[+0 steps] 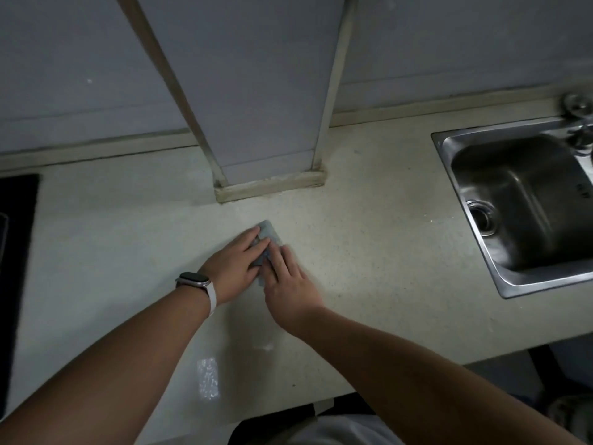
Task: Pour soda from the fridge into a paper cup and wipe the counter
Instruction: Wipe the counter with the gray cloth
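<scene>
Pale counter [369,245]; left hand [232,269], right hand [288,285] flat, fingers extended, pressing cloth [268,231]; no clenched grip.

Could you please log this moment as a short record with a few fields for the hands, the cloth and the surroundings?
left hand: flat, pressing on the cloth, watch on wrist
right hand: flat, pressing on the cloth beside the left
cloth: small, grey-blue, mostly hidden under both hands
counter: pale, speckled
sink: steel, to the right, basin looks empty
cup and soda: not in view
</scene>
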`<state>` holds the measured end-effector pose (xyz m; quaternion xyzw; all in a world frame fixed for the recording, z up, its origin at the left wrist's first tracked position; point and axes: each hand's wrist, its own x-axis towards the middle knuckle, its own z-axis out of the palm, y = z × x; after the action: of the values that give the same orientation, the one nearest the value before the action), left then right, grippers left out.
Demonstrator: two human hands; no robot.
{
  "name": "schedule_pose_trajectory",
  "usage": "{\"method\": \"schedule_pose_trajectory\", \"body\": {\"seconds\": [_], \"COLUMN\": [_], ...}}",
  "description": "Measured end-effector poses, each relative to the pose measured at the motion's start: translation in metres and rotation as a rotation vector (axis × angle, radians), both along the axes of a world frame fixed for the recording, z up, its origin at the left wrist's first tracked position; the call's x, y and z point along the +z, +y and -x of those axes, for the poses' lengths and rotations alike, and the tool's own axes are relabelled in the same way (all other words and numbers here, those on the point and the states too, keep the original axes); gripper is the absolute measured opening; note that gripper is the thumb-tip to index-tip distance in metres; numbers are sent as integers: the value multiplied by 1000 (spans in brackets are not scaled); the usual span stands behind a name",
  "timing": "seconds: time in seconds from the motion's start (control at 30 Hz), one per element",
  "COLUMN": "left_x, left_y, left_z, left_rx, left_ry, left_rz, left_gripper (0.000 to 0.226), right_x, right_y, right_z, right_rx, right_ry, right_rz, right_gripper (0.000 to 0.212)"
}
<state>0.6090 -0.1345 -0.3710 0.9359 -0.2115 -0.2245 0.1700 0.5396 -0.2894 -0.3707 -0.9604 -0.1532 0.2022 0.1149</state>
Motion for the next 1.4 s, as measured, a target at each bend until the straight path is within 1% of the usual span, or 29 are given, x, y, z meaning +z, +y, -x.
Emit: {"method": "schedule_pose_trajectory", "body": {"seconds": [0.17,0.47,0.67,0.8,0.93,1.07,1.17,1.27,1.4], "left_x": [-1,-2,-1,-1,0,0,0,-2,-6], "left_y": [-42,-159,-245,-304,-356,-403,-431,-448,-454], "left_z": [-16,-52,-63,-71,-77,-76,-72,-67,-67], "left_rx": [-45,-154,-211,-258,-286,-307,-304,-268,-269], "left_ry": [-9,1,-13,-44,-44,-43,-72,-88,-126], "left_rz": [12,16,38,42,-5,6,-6,-2,-15], "left_gripper": [61,62,62,60,59,57,55,51,47], "right_x": [1,0,-6,-15,-26,-31,-28,-25,-29], "right_y": [-37,-143,-223,-276,-323,-365,-389,-407,-414], "right_z": [-8,-27,-28,-31,-34,-32,-30,-28,-29], "right_rx": [-63,-185,-233,-305,-375,-431,-446,-473,-492], "right_ry": [-16,4,-52,-95,-84,-79,-121,-200,-211], "right_rz": [-3,-34,-61,-52,-101,-143,-170,-222,-307], "right_gripper": [61,58,59,57,57,60,59,54,50]}}
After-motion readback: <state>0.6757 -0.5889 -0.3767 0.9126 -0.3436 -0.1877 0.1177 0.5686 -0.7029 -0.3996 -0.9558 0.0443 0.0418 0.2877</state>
